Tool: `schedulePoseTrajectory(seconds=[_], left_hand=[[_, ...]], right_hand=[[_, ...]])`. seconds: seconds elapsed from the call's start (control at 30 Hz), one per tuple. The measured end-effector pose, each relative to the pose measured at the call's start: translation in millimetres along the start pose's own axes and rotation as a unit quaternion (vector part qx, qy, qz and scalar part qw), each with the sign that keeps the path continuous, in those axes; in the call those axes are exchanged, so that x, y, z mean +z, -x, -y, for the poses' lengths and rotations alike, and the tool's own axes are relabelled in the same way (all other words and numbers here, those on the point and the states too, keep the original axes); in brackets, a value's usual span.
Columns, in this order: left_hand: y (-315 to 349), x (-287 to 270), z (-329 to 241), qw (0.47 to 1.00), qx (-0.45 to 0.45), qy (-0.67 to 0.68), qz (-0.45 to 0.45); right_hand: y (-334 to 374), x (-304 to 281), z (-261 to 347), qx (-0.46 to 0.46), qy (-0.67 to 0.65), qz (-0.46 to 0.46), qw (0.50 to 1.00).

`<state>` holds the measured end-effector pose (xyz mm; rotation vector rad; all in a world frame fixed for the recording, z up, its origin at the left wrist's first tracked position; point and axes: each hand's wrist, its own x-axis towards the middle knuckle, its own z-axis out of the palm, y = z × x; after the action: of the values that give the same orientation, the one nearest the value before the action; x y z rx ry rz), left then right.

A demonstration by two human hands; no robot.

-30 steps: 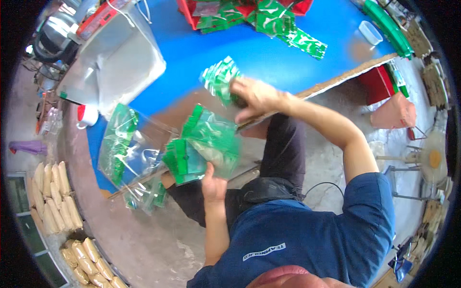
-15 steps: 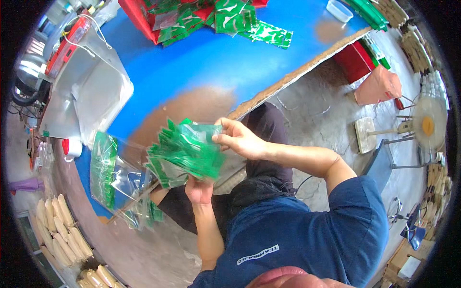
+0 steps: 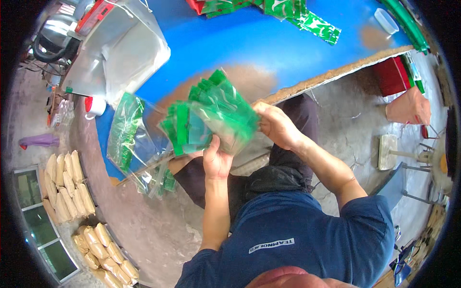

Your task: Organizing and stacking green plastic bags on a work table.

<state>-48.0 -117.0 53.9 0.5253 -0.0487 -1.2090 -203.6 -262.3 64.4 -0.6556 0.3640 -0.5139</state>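
A fanned bundle of green and clear plastic packets (image 3: 218,103) is between my two hands, over the near edge of the blue table (image 3: 216,43). My left hand (image 3: 217,158) grips the bundle from below, its thumb lying over the packets. At the right side of the bundle, my right hand (image 3: 276,122) pinches the packets' edge with curled fingers. The lower packets blur slightly. Left of the bundle, a larger clear bag with green packets inside (image 3: 127,134) lies on the table edge, and more clear plastic (image 3: 156,180) hangs beside it.
Green packets (image 3: 283,8) lie in a pile at the table's far side. A grey-white bin (image 3: 120,53) stands at the left, near a white mug (image 3: 95,106). A clear tray (image 3: 386,21) sits far right. Stacked brown packages (image 3: 69,185) and a fan (image 3: 439,158) flank me.
The packets have spread into a wider fan, raised toward the table. My left thumb now shows on top of them. The whole view has shifted, moving the table right and up.
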Motion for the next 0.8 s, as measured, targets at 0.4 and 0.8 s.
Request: schedulePoseTrajectory(seconds=[0.4,0.8], left_hand=[[-84.8,37.9,-56.8,0.784,0.223,-0.578,0.050],[-56.1,45.3,-59.8,0.700,0.285,-0.653,0.039]], right_hand=[[-75.2,28.6,70.4,-0.203,0.545,0.069,0.811],[-92.0,5.5,35.6,-0.194,0.558,0.072,0.804]])
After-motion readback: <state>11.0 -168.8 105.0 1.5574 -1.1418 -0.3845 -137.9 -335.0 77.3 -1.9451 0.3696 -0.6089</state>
